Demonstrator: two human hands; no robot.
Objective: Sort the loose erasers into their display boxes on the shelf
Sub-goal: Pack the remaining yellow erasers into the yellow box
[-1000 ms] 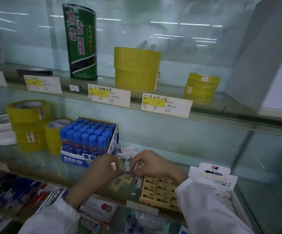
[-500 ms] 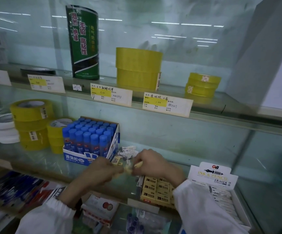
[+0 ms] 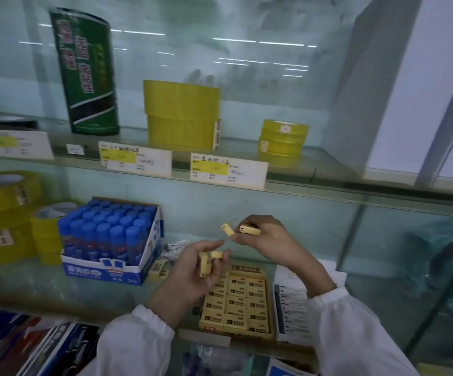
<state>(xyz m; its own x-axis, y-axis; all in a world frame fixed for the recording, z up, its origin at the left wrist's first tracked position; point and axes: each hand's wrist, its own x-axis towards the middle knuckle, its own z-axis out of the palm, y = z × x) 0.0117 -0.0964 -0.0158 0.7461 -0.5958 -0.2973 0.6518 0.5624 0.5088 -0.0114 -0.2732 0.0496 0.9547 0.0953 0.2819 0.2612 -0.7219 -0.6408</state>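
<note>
My left hand (image 3: 192, 270) holds a couple of small yellow erasers (image 3: 206, 263) above the glass shelf. My right hand (image 3: 266, 237) pinches two more yellow erasers (image 3: 240, 229) at its fingertips, a little higher and to the right. Below both hands sits a yellow display box (image 3: 236, 302) packed with "2B" erasers. To its right stands a white display box (image 3: 290, 305) of black-and-white erasers, partly hidden by my right sleeve. Loose erasers lie on the shelf behind my left hand: a yellow one (image 3: 160, 270) and white ones (image 3: 175, 248).
A blue box of glue sticks (image 3: 111, 240) stands left of the loose erasers, with yellow tape rolls (image 3: 8, 215) further left. The glass shelf above (image 3: 301, 185) carries price cards, tape rolls and a green pack. Boxed goods fill the lower shelf.
Both hands have lifted off the loose pile and drawn apart. Each now holds yellow erasers, the right hand raised above the left.
</note>
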